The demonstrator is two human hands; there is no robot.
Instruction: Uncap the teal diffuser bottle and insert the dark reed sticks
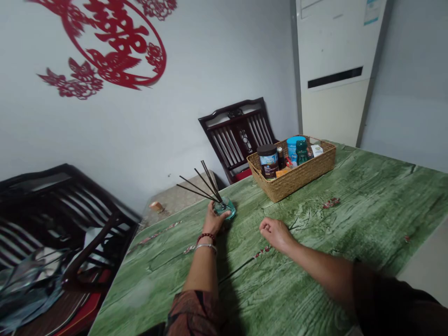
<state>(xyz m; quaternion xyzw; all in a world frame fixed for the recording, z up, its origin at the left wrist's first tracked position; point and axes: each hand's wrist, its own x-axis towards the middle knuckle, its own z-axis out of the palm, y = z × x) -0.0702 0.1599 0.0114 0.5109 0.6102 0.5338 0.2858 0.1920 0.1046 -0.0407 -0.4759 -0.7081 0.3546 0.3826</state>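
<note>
My left hand is wrapped round the near left side of a reed diffuser, a clear glass bottle with a bluish-green tint. Several dark reeds fan out from its neck, leaning up and to the left. The bottle is on the green table near its far edge. On my left wrist are a dark red bead bracelet and a silver bangle. My right hand rests on the table to the right of the diffuser, its fingers curled in with nothing visible in them.
A woven basket on the table's far side holds a dark-lidded jar, a blue tub, a green-capped bottle and small packets. Dark wooden chairs stand behind and to the left. A white floor-standing cabinet unit fills the corner.
</note>
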